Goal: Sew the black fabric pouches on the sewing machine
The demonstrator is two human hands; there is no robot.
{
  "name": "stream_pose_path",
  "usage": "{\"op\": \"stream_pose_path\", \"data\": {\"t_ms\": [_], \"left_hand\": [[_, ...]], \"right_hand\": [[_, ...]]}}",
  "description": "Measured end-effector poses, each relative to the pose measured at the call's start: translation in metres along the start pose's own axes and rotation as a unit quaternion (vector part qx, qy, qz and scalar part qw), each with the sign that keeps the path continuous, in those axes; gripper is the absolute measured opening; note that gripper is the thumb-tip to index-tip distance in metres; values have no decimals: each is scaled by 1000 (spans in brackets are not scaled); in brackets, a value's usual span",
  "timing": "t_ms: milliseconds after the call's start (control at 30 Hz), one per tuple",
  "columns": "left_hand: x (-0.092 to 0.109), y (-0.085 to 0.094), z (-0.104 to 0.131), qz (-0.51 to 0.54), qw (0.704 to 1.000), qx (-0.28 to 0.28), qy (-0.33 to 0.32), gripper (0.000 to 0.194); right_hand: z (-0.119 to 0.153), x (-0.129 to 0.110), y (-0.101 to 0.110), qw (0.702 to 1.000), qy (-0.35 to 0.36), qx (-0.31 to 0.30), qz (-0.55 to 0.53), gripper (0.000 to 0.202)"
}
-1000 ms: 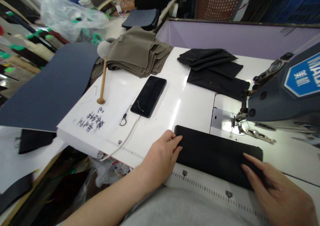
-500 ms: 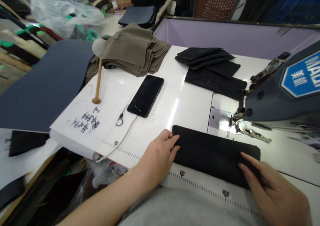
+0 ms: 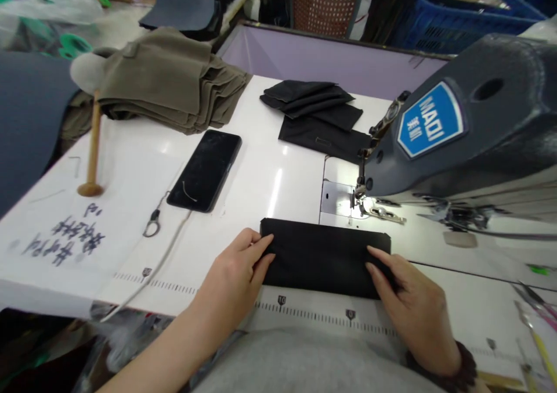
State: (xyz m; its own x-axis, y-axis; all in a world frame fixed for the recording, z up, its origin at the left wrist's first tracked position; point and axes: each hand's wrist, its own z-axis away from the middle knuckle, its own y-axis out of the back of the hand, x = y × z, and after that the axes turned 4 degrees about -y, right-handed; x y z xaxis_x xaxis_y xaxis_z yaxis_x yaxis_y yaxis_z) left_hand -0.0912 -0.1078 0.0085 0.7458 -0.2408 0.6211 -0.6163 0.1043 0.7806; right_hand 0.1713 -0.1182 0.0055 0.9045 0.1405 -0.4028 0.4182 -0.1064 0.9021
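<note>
A folded rectangle of black fabric [image 3: 322, 256] lies flat on the white sewing table, in front of the sewing machine [image 3: 439, 132]. At its left end, my left hand [image 3: 239, 277] pinches the edge between thumb and fingers. My right hand [image 3: 411, 306] grips the opposite end the same way, its thumb and forefinger on top of the cloth. The needle and presser foot [image 3: 359, 198] are just beyond the fabric's far edge, apart from it. Which parts of the fingers reach under the cloth is hidden.
Several black fabric pieces [image 3: 324, 114] lie behind the needle area. A stack of olive fabric [image 3: 161, 79] is at the back left, near a wooden-handled tool [image 3: 93, 149]. A phone [image 3: 204, 169] with a cord rests left of centre. Scissors [image 3: 537, 303] lie far right.
The view has swung to the right, so everything appears further left and more of the machine shows. Both hands keep hold of the black fabric, which sits slightly straighter in view.
</note>
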Motion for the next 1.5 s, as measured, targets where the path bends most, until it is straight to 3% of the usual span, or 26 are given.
{"op": "stream_pose_path", "data": {"t_ms": [1500], "left_hand": [[-3, 0, -1, -20, 1000, 1, -8, 30]], "right_hand": [[1, 1, -1, 999, 10, 3, -50, 19]]}}
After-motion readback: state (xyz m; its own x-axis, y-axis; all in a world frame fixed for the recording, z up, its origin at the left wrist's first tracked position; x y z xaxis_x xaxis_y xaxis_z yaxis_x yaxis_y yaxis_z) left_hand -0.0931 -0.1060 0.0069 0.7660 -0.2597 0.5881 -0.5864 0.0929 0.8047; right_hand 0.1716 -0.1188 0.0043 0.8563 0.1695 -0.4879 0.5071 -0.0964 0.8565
